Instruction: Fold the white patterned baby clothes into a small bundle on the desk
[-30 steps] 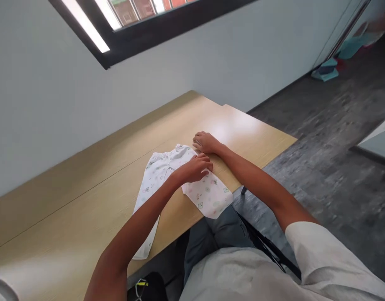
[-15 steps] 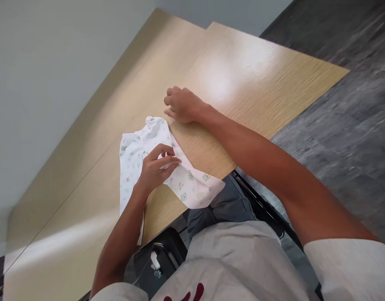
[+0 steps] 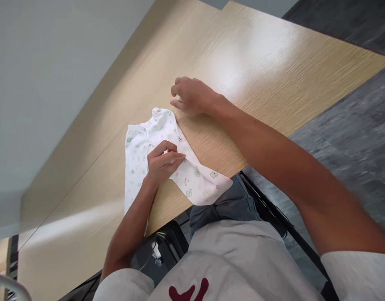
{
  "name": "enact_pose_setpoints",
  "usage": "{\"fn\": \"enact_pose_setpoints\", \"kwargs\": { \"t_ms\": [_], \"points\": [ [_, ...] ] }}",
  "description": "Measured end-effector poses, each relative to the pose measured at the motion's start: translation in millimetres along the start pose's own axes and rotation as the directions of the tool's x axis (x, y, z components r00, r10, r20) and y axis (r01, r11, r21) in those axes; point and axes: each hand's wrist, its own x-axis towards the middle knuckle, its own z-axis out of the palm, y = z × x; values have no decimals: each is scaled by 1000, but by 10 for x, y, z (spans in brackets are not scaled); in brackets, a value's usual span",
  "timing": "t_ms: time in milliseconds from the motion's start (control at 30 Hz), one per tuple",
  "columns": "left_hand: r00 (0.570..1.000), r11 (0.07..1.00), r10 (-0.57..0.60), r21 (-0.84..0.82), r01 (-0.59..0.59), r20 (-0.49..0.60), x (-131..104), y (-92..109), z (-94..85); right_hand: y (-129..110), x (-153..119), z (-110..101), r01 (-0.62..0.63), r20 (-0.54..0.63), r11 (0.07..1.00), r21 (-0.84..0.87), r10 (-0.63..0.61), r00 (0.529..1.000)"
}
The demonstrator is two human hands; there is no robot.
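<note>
Though partly over the table's edge (image 3: 167, 216), pants (image 3: 163, 127) beside roomy tabletop (image 3: 258, 71).

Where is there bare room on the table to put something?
The table is bare from the right forearm to its right end, and left of the printed pants toward the wall. It's crowded where the left hand touches the pants, one leg overhanging the near edge.

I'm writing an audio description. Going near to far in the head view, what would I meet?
Grey shirt → dark trousers → left hand → right hand → wall strip at the top edge. The white printed pants overlap the left hand's place, so they're left out.
</note>
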Motion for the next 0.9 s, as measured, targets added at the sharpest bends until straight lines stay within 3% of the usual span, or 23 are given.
{"fn": "enact_pose_setpoints", "kwargs": {
  "t_ms": [100, 167, 267, 367, 433, 533, 700, 800, 900],
  "points": [
    [982, 983, -181, 36, 180, 45, 20, 67, 12, 22, 4, 13, -1, -3, 1000, 7, 1, 1000],
    [959, 973, -226, 76, 216, 171, 63, 183, 4, 21, -1, 9, -11, -7, 1000, -1, 11, 1000],
    [882, 988, -141, 126, 93, 450, 124, 471, -5, -5, -19, -28, -31, -13, 999, -14, 31, 999],
    [786, 990, -93, 139, 9, 611, 117, 805, 48, -46, -55, -96, -50, -13, 999, -19, 50, 999],
    [757, 988, -97, 156, -6, 647, 70, 995, 115, -71, -91, -145, -50, -12, 999, -18, 50, 999],
    [761, 990, -58, 136, -40, 646, -46, 1220, 181, -104, -154, -203, -42, -3, 999, -15, 42, 999],
    [707, 960, 271, -128, -249, 653, -252, 1507, -18, -251, -246, -238, -24, -18, 999, -29, 24, 1000],
    [734, 970, 242, -156, -186, 634, -336, 1364, -314, -485, -302, -206, 45, -103, 998, -34, -49, 993],
    [820, 999, 23, -35, -4, 572, -444, 793, -657, -796, -418, -82, 144, -112, 989, -32, -147, 983]
  ]
}}
